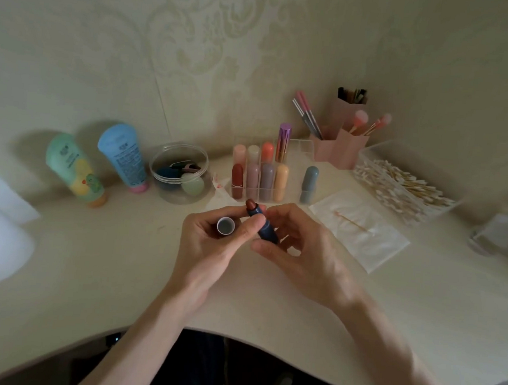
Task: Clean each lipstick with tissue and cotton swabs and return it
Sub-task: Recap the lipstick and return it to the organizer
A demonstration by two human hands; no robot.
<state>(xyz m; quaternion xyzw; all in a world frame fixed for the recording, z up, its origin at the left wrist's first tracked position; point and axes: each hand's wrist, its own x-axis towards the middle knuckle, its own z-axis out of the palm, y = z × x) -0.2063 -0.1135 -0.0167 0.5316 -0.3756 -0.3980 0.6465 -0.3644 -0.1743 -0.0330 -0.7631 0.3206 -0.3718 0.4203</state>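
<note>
Dark-blue lipstick tube (pixel 264 230) is held over the middle of the table (pixel 118 273), towards its front edge. The brown-red bullet (pixel 250 204) is exposed and points away from the person.

Hand positions:
- Right hand (pixel 298 246): fingers are curled round the lower end of the tube, with the thumb beneath it.
- Left hand (pixel 209 243): the thumb presses on the upper barrel and a fingertip sits behind it, just below the bullet. The remaining fingers curl round the removed cap (pixel 225 225), whose open end faces up.
- Neither hand holds tissue or a swab.

Step in hand (judgement): the lipstick is uncapped and presented for cleaning, and wiping of it has not begun.

Supplies:
- A flat tissue sheet (pixel 361 243) lies just right of the hands, with one used cotton swab (pixel 351 220) resting on it.
- A clear box of swabs (pixel 405 189) stands towards the back right corner.
- A stained, crumpled tissue (pixel 221 188) lies just left of the clear organizer (pixel 298 153).
- The organizer stands at the back edge and holds the other lipsticks. An open slot shows between the cream one and the grey-blue one.

Next move (judgement):
1. Free one hand, since both are occupied. The left hand can take the tube alone, or the cap can be set on the table.
2. Reach right for the tissue or a fresh swab.
3. Wipe lightly, as the bullet is soft and will smear or break under side load.
</note>
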